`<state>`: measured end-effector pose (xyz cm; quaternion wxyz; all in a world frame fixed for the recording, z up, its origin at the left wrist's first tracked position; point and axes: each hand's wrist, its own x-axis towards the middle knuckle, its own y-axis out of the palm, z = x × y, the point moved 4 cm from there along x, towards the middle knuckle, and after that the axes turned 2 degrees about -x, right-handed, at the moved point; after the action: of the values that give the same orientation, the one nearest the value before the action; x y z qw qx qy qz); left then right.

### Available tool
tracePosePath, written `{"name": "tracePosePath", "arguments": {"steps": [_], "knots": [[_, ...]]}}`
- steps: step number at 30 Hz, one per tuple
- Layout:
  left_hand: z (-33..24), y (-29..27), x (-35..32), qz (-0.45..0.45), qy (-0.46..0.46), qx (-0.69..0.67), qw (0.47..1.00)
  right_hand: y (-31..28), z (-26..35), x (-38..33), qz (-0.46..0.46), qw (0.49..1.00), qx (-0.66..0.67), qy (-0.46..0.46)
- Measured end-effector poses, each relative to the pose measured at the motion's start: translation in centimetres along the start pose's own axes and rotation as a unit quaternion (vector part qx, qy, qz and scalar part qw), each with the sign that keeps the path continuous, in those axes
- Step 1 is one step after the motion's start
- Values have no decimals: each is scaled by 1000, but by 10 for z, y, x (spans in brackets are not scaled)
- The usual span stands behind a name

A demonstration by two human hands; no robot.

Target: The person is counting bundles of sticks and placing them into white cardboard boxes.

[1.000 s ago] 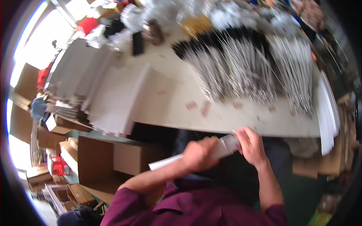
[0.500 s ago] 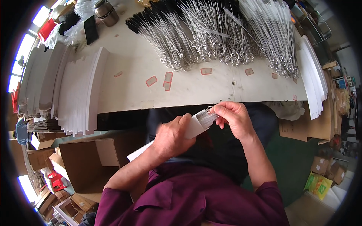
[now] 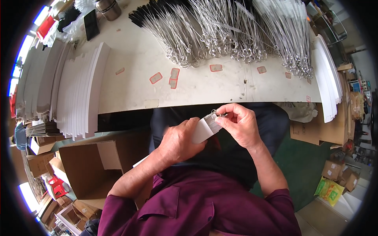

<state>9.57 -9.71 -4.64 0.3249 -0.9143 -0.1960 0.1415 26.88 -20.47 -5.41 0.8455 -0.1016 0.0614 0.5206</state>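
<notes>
Over my lap, my left hand (image 3: pixel 179 142) is wrapped round a long, narrow white box (image 3: pixel 201 132), which slants from lower left to upper right. Bristled wire brushes (image 3: pixel 214 126) with metal ring ends show at the box's upper end. My right hand (image 3: pixel 241 125) pinches them by the rings between thumb and fingers. The count of brushes in the box cannot be made out. On the table beyond lie big bundles of similar wire brushes (image 3: pixel 224 33), their ring ends turned toward me.
Stacked white boxes (image 3: pixel 80 92) stand at the table's left, with more white boxes (image 3: pixel 330 84) at its right edge. An open brown carton (image 3: pixel 88 169) sits below left. A metal flask (image 3: pixel 109 10) and a dark phone (image 3: pixel 91 25) are at the far left of the pale table (image 3: pixel 130 88).
My right hand has shifted slightly left and closer to the box, and less of the brushes sticks out of it. The whole view has tilted a little, so the table sits higher.
</notes>
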Motion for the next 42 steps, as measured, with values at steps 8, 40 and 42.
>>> {"name": "tracePosePath", "arguments": {"steps": [8,40,42], "knots": [[3,6,-2,-16,-13,11,1000,11,3,0,1,997,-64,-30],[20,17,-6,-73,6,-16,997,31,-11,-31,33,980,-131,-148],[16,16,-6,-70,24,-34,997,29,-7,-30,7,977,-151,-148]]}}
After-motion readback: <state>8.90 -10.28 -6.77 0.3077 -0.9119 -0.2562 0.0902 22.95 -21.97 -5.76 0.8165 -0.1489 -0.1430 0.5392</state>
